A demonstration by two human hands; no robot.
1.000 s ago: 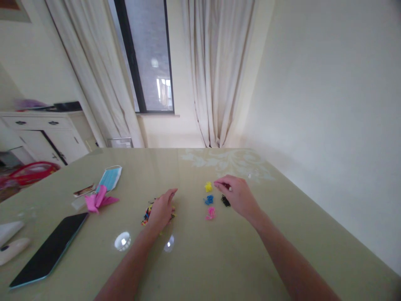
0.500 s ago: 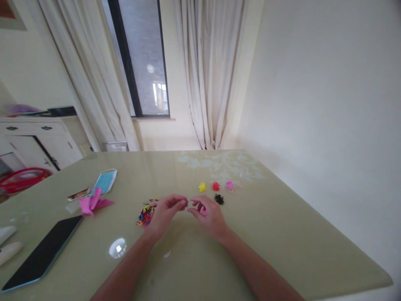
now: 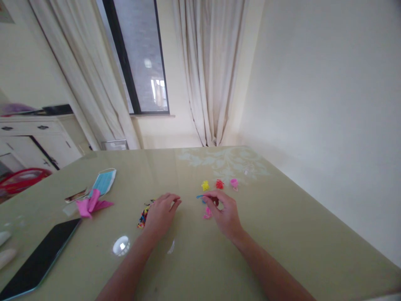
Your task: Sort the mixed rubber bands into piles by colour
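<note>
My right hand (image 3: 226,212) pinches a blue rubber band (image 3: 199,196) between thumb and forefinger, above the table. Below its fingertips lies a small pink heap of rubber bands (image 3: 207,213), with a bit of blue just above it. My left hand (image 3: 162,214) is closed, thumb and fingertips drawn together; whether something small is between them is hidden. It partly covers a mixed heap of coloured rubber bands (image 3: 143,218). Beyond my right hand sit a yellow heap (image 3: 205,185), a red heap (image 3: 219,184) and another pink heap (image 3: 234,183).
On the left of the glossy table (image 3: 194,267) lie a dark tablet (image 3: 44,255), a crumpled pink piece (image 3: 93,205) and a blue face mask (image 3: 104,182). A shiny round object (image 3: 121,246) lies near my left forearm. A wall (image 3: 328,125) borders the right side.
My hands have moved apart, the right one going right with the blue rubber band now visible in its pinch. The right hand now hides the black heap. The view has shifted slightly.
</note>
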